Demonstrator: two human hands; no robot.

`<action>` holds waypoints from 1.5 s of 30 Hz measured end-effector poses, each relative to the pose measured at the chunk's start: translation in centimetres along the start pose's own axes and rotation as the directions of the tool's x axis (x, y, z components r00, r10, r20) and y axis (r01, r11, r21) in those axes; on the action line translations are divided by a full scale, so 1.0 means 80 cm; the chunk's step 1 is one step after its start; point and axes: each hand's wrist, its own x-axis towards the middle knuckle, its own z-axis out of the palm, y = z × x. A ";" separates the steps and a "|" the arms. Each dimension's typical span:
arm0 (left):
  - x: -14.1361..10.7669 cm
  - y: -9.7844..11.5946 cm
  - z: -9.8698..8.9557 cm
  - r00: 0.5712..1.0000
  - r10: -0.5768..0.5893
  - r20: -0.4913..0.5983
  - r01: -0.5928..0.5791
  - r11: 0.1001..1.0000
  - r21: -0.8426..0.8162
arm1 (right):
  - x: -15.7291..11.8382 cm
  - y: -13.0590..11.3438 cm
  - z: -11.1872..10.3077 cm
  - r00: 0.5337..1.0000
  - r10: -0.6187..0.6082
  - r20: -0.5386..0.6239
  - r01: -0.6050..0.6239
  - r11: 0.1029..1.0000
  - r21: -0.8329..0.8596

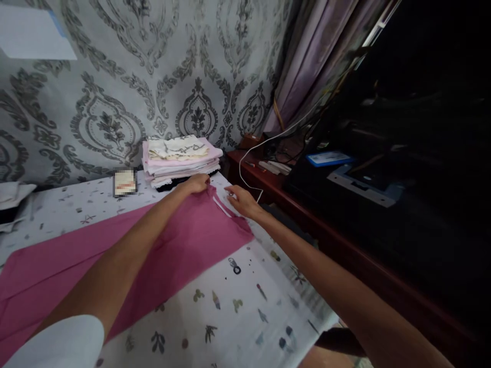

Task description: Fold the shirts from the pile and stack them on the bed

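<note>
A long pink cloth garment [192, 240] lies spread across a white surface with small plant prints [215, 327]. At its far right end, my left hand [197, 184] is closed on the gathered edge of the cloth. Just right of it, my right hand [240, 199] hovers at the garment's neckline, fingers apart, with a small dark ring-like shape by the fingertips. A white strip shows along the cloth's edge between both hands. My left forearm crosses above the garment and hides part of it.
Behind my left hand stands a stack of folded clothes [180, 153], with a small blurred card [125, 182] to its left. A reddish-brown desk [276, 189] with a white cable [245, 153] is at right. Patterned wall [153, 76] behind; more folded cloth [11, 197] at far left.
</note>
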 end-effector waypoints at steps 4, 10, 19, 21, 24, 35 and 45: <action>-0.009 -0.006 0.009 0.996 -0.018 -0.092 0.009 0.995 -0.095 | 0.078 0.008 0.037 0.997 -0.050 0.056 0.042 0.991 0.124; -0.009 -0.015 0.022 0.981 -0.063 -0.182 0.010 0.961 -0.277 | 0.091 0.031 0.059 0.999 -0.033 -0.002 0.032 0.961 0.274; 0.001 -0.017 0.028 0.971 -0.145 -0.192 0.057 0.914 -0.402 | 0.079 0.036 0.056 0.999 -0.006 -0.052 0.023 0.941 0.338; 0.002 -0.017 0.028 0.970 -0.153 -0.188 0.062 0.907 -0.416 | 0.078 0.034 0.055 0.999 -0.023 -0.044 0.036 0.945 0.325; 0.002 -0.017 0.029 0.969 -0.164 -0.185 0.071 0.901 -0.428 | 0.078 0.033 0.055 0.999 -0.025 -0.042 0.036 0.953 0.301; 0.001 -0.011 0.022 0.980 -0.166 -0.112 0.113 0.919 -0.377 | 0.052 0.024 0.027 0.983 0.177 -0.043 -0.161 0.955 0.251; -0.003 0.009 -0.019 0.994 0.018 0.110 0.009 0.972 -0.234 | -0.115 -0.030 -0.032 0.946 0.324 -0.016 -0.320 0.924 -0.210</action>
